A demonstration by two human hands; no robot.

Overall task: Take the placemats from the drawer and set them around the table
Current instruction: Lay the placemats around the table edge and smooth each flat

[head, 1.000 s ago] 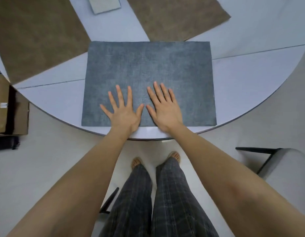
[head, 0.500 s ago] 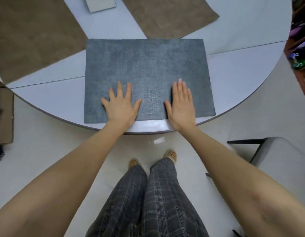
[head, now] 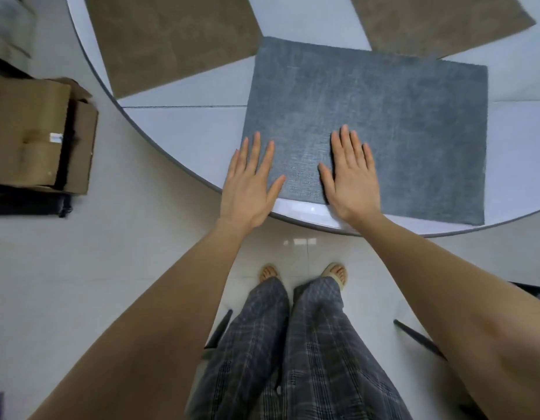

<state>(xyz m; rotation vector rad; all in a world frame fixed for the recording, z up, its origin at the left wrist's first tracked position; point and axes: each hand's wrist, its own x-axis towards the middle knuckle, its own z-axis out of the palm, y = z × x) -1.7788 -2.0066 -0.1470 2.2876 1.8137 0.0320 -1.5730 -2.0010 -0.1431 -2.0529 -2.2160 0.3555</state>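
1. Grey-blue woven placemat (head: 383,125) lies flat on the white round surface (head: 183,128), near edge just inside the rim right in front of the person.
2. Change vs half a second ago: the two hands are closer together again, and both sit further left on the mat. Left hand (head: 250,183) has slid off toward the mat's left edge; now its palm hangs over the rim and only the fingers and thumb reach the cloth.
3. Left hand state: fingers straight and spread, gripping nothing. I can't tell if it still presses down or has lifted a little.
4. Right hand (head: 353,177) state: flat, fingers straight and close together, palm down on the near-left part of the mat, wrist over the rim. Pinching nothing.
5. View has also swung left: cardboard box (head: 35,131) on the floor is now well in frame, and the mat sits right of centre.
6. Two brown placemats already lie further back: one far left (head: 171,40), one far right (head: 438,22) whose corner touches or just overlaps the grey mat's far edge.
7. My read: smoothing of this mat is finishing, the hands look on their way off, and the head turn suggests the next trip. This mat counts as placed.
8. Three mats seen on the surface. Drawer is out of view, so I can't tell how many are left.
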